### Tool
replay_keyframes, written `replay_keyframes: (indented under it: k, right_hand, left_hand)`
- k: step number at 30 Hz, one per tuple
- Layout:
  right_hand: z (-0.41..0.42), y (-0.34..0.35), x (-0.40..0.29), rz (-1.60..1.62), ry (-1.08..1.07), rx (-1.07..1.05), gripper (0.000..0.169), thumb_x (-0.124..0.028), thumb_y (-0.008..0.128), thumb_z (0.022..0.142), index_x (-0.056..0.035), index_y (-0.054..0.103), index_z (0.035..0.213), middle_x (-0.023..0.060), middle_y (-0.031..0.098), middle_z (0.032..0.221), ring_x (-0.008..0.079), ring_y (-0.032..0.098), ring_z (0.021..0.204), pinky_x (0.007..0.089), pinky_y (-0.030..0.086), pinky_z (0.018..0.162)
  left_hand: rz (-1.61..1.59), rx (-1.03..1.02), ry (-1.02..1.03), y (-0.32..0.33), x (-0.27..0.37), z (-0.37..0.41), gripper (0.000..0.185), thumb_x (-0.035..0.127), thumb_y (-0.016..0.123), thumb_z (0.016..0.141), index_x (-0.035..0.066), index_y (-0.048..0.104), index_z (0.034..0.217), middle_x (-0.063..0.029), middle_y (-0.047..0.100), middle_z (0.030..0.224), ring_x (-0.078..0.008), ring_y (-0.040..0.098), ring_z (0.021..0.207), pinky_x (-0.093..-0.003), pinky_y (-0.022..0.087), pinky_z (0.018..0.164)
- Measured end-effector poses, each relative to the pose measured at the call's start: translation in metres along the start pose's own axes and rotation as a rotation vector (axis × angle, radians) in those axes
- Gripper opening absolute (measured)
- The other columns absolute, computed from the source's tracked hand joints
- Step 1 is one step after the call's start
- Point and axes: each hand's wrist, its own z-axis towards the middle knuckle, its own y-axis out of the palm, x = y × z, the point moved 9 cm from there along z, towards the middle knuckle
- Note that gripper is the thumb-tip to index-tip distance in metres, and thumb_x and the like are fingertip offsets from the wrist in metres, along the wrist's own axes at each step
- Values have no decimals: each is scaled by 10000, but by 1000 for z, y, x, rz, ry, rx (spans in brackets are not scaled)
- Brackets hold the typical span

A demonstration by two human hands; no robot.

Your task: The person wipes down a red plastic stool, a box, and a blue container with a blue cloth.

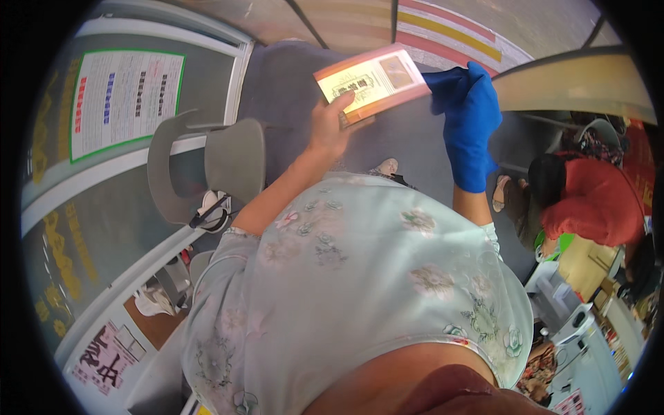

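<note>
My left hand is closed around the lower left part of a flat box with a yellow printed face and orange-pink edges, its thumb lying on the printed face. A blue cloth covers my right hand down to the wrist, so its fingers are hidden. Part of the cloth reaches toward the box's right end, and I cannot tell whether the two touch. The box is held tilted, out in front of my body above the grey floor.
Grey chair stands at left beside glass panels with a green-edged poster. A person in a red top bends at right near a light table. White machines stand at lower right. Glass panels line the far side.
</note>
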Motion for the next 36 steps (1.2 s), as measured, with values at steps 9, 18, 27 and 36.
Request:
replay_keyframes:
  k: [9,18,27,36]
  right_hand:
    - [-29,162,-35,-578,-589,-267,153,-102,498,806,7,528,910,149,578,856,272,552,765,341,456,730]
    - [-35,289,-30,-764,-881,-262,96,-62,551,707,-15,508,778,154,536,800,319,503,774,380,422,719]
    - [-43,352,-53,-610,-1093,23,97,-37,544,706,-28,542,802,136,541,816,312,512,811,380,426,750]
    - [-55,366,-49,-736,-945,-92,137,-87,555,724,-69,552,860,105,567,868,315,553,811,378,448,664]
  left_hand:
    - [202,28,419,-22,60,-17,405,88,640,789,-26,434,1118,-107,573,1001,-143,574,837,-254,478,694]
    - [56,63,652,-102,170,-30,350,136,536,902,-33,415,1183,-116,542,1095,-172,555,946,-304,472,817]
    - [332,-105,641,-131,196,-47,397,163,583,876,-38,411,1172,-94,527,1080,-134,525,913,-274,440,803]
    - [325,-3,768,-159,226,-22,352,169,537,908,-40,420,1166,-100,525,1079,-135,507,937,-272,410,848]
